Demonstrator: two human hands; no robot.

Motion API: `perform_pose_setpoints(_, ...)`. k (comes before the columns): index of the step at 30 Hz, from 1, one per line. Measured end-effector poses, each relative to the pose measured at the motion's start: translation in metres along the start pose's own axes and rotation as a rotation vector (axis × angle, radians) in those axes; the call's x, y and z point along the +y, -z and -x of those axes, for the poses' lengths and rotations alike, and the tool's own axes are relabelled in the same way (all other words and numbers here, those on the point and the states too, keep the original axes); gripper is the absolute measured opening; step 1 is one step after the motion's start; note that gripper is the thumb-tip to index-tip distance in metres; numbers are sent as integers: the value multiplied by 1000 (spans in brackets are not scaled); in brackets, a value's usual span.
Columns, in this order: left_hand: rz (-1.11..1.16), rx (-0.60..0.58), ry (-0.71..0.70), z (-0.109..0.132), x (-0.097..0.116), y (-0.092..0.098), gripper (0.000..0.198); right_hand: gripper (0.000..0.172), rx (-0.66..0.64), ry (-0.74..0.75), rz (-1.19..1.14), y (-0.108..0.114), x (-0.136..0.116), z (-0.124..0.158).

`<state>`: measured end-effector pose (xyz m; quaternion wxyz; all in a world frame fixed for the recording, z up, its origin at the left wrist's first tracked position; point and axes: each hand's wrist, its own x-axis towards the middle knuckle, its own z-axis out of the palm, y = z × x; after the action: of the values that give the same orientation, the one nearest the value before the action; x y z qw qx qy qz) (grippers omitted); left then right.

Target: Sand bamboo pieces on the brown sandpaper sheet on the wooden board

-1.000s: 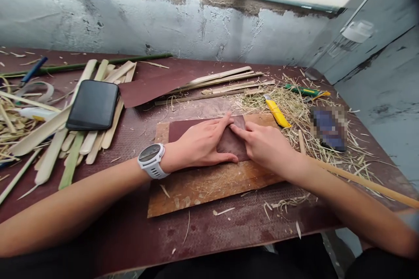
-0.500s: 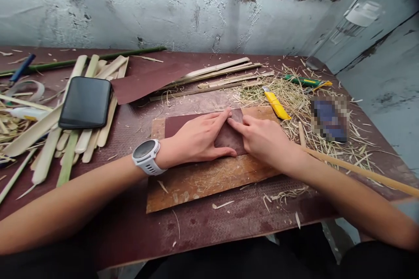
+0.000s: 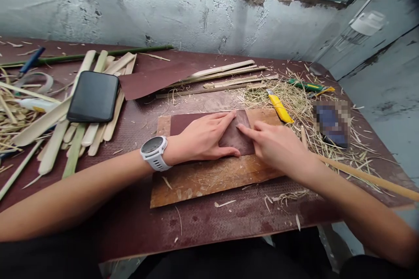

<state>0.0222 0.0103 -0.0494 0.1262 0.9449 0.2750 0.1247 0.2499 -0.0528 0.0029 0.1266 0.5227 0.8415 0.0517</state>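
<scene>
My left hand (image 3: 206, 137), with a white watch (image 3: 153, 150) on its wrist, lies flat on a sheet of dark reddish-brown sandpaper (image 3: 234, 139), thumb spread away from the fingers. The sandpaper rests on a worn wooden board (image 3: 203, 183). Over the sheet's right part, my right hand (image 3: 275, 144) is closed, its index finger stretched toward the left fingers and pressed down. A tiny dark bit shows at that fingertip, too small to name. The other right fingers are curled under and partly hidden.
A phone (image 3: 93, 96) lies on bamboo strips (image 3: 54, 148) at the left. Behind the board are another brown sheet (image 3: 147, 80) and thin strips (image 3: 225, 69). On the right, a yellow cutter (image 3: 279, 107) and a green cutter (image 3: 307, 85) lie among shavings (image 3: 330, 157), beside a long rod (image 3: 366, 176).
My right hand has slid a little right and toward me over the sandpaper, its fingertip now apart from the left fingers. My left hand stays in place. The whole view has shifted slightly.
</scene>
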Motion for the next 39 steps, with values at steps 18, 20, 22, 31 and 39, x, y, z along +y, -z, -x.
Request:
perform_pose_setpoints(18,-21,-15,8,-1,1,2,112,60,45,-89,20,-4,-4,-11)
perform_pose_setpoints(20,-16,-15,22,-1,2,2,113,61,68,-97,9,-4,-2,-21)
perform_pose_setpoints(22,-16,-12,35,-1,2,2,114,61,45,-82,6,-2,-1,-13)
perform_pose_setpoints(31,-46,3,6,0,1,2,111,65,-109,-76,61,-1,-10,49)
perform_pose_setpoints(39,49,21,13,1,2,1,102,60,41,-120,-5,-5,-9,-19)
